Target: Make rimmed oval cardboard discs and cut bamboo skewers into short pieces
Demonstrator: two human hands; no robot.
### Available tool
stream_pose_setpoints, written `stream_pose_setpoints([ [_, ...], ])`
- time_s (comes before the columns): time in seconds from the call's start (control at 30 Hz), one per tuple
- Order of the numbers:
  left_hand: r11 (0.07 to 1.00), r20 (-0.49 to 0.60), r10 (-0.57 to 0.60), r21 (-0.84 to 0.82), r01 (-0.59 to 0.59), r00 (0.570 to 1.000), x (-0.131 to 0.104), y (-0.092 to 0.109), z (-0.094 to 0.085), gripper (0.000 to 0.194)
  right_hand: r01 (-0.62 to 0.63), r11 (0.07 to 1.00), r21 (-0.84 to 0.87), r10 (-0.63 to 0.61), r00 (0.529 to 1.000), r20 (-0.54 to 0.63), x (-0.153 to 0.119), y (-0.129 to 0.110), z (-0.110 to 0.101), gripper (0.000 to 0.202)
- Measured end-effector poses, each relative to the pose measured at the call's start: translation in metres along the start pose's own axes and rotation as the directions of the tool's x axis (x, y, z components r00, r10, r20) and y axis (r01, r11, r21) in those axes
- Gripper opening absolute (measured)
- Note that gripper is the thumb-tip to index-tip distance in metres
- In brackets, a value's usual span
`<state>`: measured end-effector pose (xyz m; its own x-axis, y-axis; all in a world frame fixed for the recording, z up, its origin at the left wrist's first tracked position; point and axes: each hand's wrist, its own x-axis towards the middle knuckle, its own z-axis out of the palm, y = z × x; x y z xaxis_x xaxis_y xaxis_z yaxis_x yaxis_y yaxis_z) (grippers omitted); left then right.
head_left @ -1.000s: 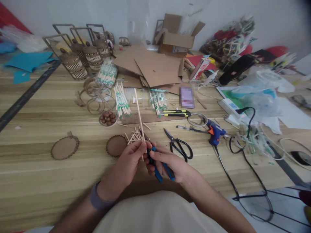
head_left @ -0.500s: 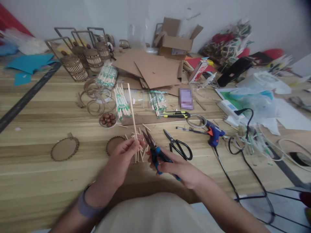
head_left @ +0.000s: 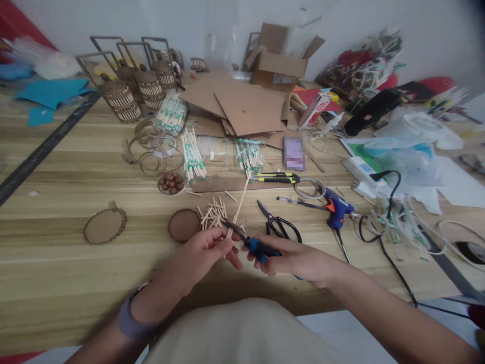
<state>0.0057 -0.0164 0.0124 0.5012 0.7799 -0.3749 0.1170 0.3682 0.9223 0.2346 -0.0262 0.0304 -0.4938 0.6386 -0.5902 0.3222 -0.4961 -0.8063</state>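
Between thumb and fingers, my left hand [head_left: 210, 247] pinches the lower end of a thin wooden chopstick [head_left: 241, 201], which leans up to the right. My right hand [head_left: 284, 255] is wrapped round the blue-and-black handles of pliers [head_left: 259, 247]. Their jaws lie across the chopstick just above my left fingertips. Behind my left hand is a loose pile of short cut sticks [head_left: 212, 212]. A round cardboard disc with a dark braided rim [head_left: 184, 225] lies beside the pile, and a similar disc [head_left: 105, 226] is farther left. Black-handled scissors [head_left: 280, 225] lie beyond my right hand.
A blue glue gun [head_left: 337, 208] with its cord lies at the right, near a yellow-black utility knife [head_left: 276, 177]. Wrapped chopsticks [head_left: 193, 156], a bowl of brown balls [head_left: 171, 183] and cardboard sheets [head_left: 250, 106] are farther back. Small lantern-like barrels [head_left: 120, 100] stand back left.
The chopstick has gone from nearly upright to leaning right. The pliers have moved from beside it onto it, their jaws closing across it. The view has shifted slightly.
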Motion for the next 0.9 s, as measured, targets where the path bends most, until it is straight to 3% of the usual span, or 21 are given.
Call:
stream_pose_setpoints([
  [0.2, 0.999, 0.073, -0.025, -0.029, 0.027, 0.997, -0.0001, -0.0025, 0.0, 0.025, -0.051, 0.995, 0.087, 0.05, 0.999, 0.023, 0.0021, -0.008, 0.0016, 0.038],
  [0.33, 0.999, 0.091, -0.027, -0.04, 0.031, 0.995, 0.0004, -0.0039, 0.0013, 0.026, -0.048, 0.993, 0.112, 0.041, 0.997, 0.057, 0.0031, -0.0104, 0.0025, 0.042],
  [0.9, 0.998, 0.087, -0.055, -0.032, 0.058, 0.995, 0.0014, -0.0009, 0.0022, 0.028, 0.032, 0.999, 0.016, -0.033, 0.996, 0.084, 0.005, -0.0051, 0.0016, 0.037],
])
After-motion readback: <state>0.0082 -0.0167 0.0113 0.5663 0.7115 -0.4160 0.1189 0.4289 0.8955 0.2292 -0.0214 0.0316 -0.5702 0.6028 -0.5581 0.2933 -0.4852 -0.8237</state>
